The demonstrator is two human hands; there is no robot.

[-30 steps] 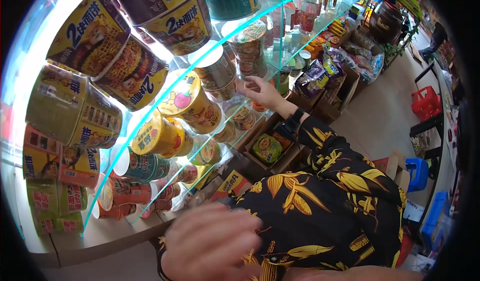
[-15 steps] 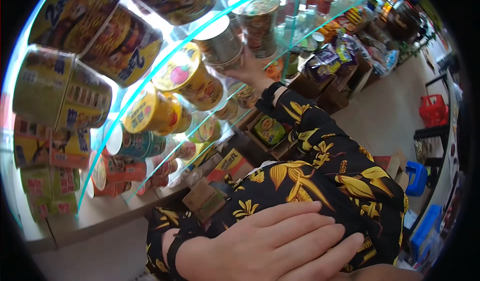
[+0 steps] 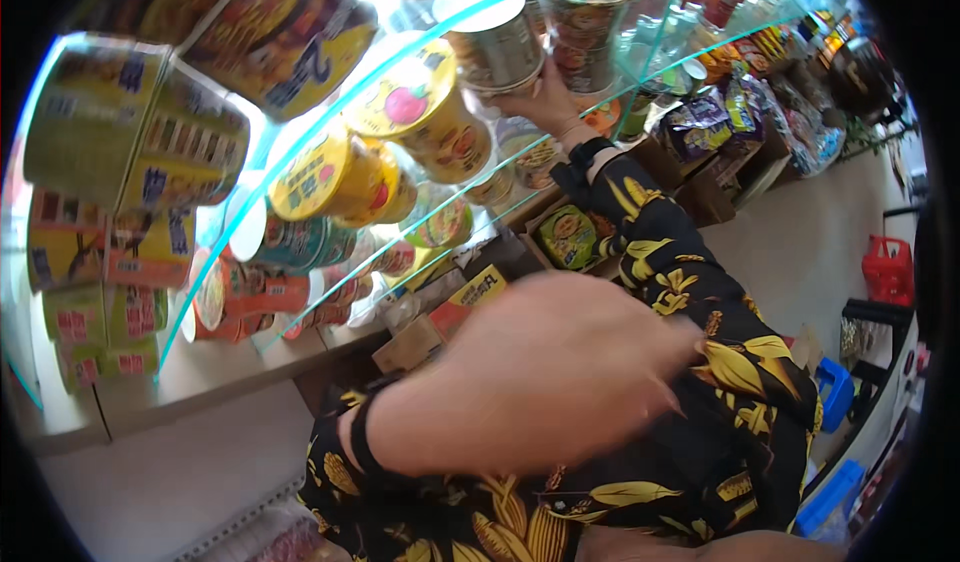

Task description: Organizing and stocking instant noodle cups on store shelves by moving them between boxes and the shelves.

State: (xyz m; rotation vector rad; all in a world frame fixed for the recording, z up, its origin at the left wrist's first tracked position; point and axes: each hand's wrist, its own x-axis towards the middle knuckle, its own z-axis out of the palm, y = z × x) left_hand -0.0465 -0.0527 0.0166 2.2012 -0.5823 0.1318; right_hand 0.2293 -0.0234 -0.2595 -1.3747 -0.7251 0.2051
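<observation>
My right hand (image 3: 545,105) reaches onto a glass shelf at the upper middle. It is closed around the lower part of a grey instant noodle cup (image 3: 497,50) with a white lid. To the right of that hand stands another noodle cup (image 3: 588,32) with a printed lid. Yellow noodle cups (image 3: 432,112) are on the left of it. My left hand (image 3: 530,372) is blurred in front of my body, its back toward me. Its fingers are smeared and partly hidden, and no held thing shows.
Square noodle tubs (image 3: 135,127) are stacked at the left behind the glass edge (image 3: 330,102). Cartons (image 3: 735,177) with snack bags stand by the shelf. A green package (image 3: 568,237) lies in a box below. A red container (image 3: 888,270) and a blue one (image 3: 833,394) are on the right.
The view has shifted, so the shelf appears farther up and right. My left hand has risen, and its outstretched fingers have turned out of sight. My right hand stays at the grey noodle cup.
</observation>
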